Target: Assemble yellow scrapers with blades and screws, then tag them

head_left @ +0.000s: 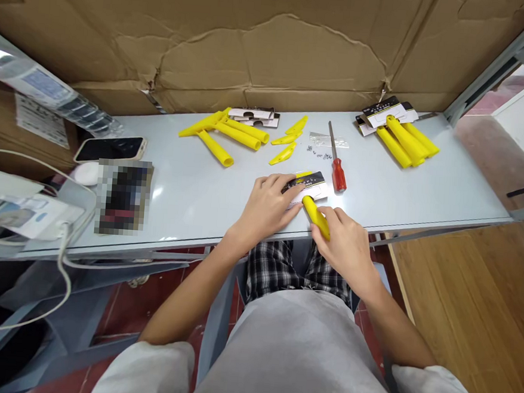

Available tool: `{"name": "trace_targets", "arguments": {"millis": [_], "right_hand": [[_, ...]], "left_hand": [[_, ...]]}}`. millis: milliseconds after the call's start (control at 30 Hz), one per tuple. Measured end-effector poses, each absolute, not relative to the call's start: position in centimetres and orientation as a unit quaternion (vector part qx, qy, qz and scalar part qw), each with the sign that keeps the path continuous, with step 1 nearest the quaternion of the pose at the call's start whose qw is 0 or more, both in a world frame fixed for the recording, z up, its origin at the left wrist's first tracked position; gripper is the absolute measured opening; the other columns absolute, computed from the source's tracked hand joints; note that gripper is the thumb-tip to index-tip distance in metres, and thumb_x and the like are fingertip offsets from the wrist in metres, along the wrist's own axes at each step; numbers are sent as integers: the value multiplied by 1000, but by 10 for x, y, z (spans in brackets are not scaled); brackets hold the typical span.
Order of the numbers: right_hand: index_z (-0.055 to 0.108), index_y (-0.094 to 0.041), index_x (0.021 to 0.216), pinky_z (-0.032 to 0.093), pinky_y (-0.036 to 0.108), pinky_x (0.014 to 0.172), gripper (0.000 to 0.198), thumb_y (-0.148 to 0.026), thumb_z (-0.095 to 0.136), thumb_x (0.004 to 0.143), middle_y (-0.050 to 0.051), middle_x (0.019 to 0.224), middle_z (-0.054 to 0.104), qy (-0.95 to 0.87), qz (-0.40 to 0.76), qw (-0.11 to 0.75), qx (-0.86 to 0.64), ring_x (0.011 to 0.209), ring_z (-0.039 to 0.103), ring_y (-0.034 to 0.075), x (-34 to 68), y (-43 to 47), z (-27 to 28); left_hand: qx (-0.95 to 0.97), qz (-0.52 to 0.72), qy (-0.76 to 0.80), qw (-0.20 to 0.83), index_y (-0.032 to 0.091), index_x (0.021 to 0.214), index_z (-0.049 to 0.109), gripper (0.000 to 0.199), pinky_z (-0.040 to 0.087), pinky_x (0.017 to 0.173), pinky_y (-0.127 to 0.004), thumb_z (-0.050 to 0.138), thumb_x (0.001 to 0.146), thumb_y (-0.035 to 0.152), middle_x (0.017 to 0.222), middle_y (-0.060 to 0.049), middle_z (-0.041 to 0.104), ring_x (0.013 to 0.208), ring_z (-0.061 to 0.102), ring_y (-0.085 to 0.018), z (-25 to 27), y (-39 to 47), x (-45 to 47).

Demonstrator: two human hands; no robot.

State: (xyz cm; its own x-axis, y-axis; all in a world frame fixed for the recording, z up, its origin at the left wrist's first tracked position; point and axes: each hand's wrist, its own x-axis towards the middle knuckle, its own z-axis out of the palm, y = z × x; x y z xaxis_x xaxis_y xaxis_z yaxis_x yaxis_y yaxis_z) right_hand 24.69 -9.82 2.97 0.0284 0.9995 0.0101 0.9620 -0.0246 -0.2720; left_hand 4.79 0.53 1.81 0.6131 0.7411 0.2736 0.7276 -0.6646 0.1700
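At the front edge of the table, my left hand (272,206) presses on a black-and-white card (317,188), its fingers closed over the card's left side. A bit of yellow plastic (303,174) shows at the card's top edge. My right hand (346,241) is wrapped around a yellow tubular handle (317,217), whose rounded end meets the card's lower edge. Whether the handle is joined to the card cannot be seen. Just beyond my right hand lies a screwdriver (338,173) with a red grip. Small dark screws (319,155) are scattered near a clear plastic bag (329,141).
Several yellow tubes (243,136) lie at the back with folded cards (255,117). Three yellow wedge pieces (284,139) are beside them. Carded yellow handles (402,143) sit back right. On the left are a phone (110,149), a power strip (40,217) and a bottle (49,89). Cardboard (272,53) stands behind.
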Motion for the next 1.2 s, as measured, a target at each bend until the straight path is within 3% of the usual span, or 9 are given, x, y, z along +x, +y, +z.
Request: {"name": "trace_targets", "arguments": {"millis": [333,500,633,800,1033,1200], "right_hand": [[71,-24,141,13,27,68,40,-39,51,110,6,109,71,-717,64,135,-681,75,49,8,243,-112,31],[75,-22,129,13,28,66,36,-40,50,110,7,103,67,-721,36,150,-675,74,47,8,244,-113,33],[74,-21,127,13,28,64,36,-41,49,110,8,102,66,-721,36,145,-676,70,45,8,244,-113,31],[72,-21,129,12,28,63,37,-44,49,111,8,105,68,-714,48,115,-689,64,43,7,243,-115,28],[71,-23,138,12,29,65,45,-53,48,113,7,108,75,-724,92,87,-678,72,59,13,235,-126,27],[78,-21,128,20,26,69,51,-60,47,114,7,100,76,-742,96,158,-645,83,64,13,249,-109,26]], "left_hand": [[862,130,489,-15,18,132,81,36,47,107,-60,55,112,33,141,-17,78,130,68,-40,21,10,43],[840,126,527,-10,20,121,85,36,47,104,-64,54,111,37,129,-20,79,122,68,-43,27,3,48],[827,148,542,-6,20,112,86,36,46,103,-68,55,108,39,118,-22,78,119,66,-46,27,1,51],[822,158,546,-24,22,108,84,33,48,99,-65,57,106,41,109,-20,78,111,68,-43,23,3,51],[819,137,557,-18,17,124,80,41,47,99,-64,51,111,43,116,-22,78,115,68,-45,22,4,50],[826,144,544,-27,20,123,81,40,47,99,-64,51,112,44,119,-22,77,117,66,-45,20,7,47]]}}
